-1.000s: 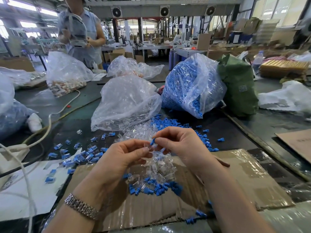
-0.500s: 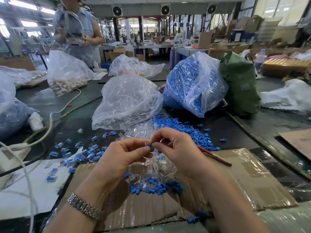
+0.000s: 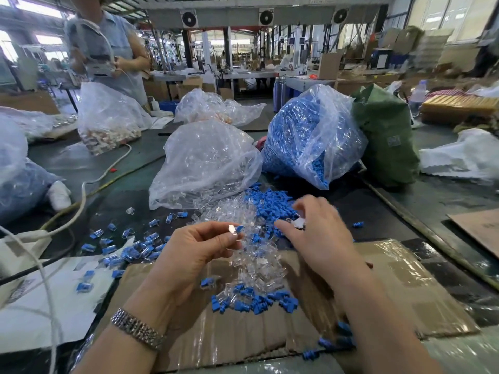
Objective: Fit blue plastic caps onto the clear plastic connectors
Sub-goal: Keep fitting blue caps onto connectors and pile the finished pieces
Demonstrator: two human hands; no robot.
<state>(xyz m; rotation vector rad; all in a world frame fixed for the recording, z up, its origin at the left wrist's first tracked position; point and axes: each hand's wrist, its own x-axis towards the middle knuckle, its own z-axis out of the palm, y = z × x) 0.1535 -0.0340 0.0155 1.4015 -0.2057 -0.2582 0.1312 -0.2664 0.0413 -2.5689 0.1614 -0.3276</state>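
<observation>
My left hand (image 3: 194, 255) pinches a clear connector with a blue cap (image 3: 236, 229) on it between thumb and fingertips. My right hand (image 3: 316, 238) is apart from it, blurred, over the loose pile of blue caps (image 3: 270, 203). A pale shiny piece shows under its fingers, and I cannot make out its grip. Loose clear connectors (image 3: 256, 260) lie between my hands on the cardboard sheet (image 3: 391, 292). More blue caps (image 3: 253, 300) lie nearer to me. Several capped connectors (image 3: 135, 247) are scattered at the left.
A bag of clear connectors (image 3: 205, 163) and a bag of blue caps (image 3: 310, 136) stand behind the piles. A green sack (image 3: 386, 136) is to their right. A white cable (image 3: 81, 190) crosses the left side. A person (image 3: 108, 49) stands at the far left.
My hands were together, pressing a blue cap onto a connector. Now my right hand has moved away to the right over the blue caps, and my left hand alone holds the capped connector.
</observation>
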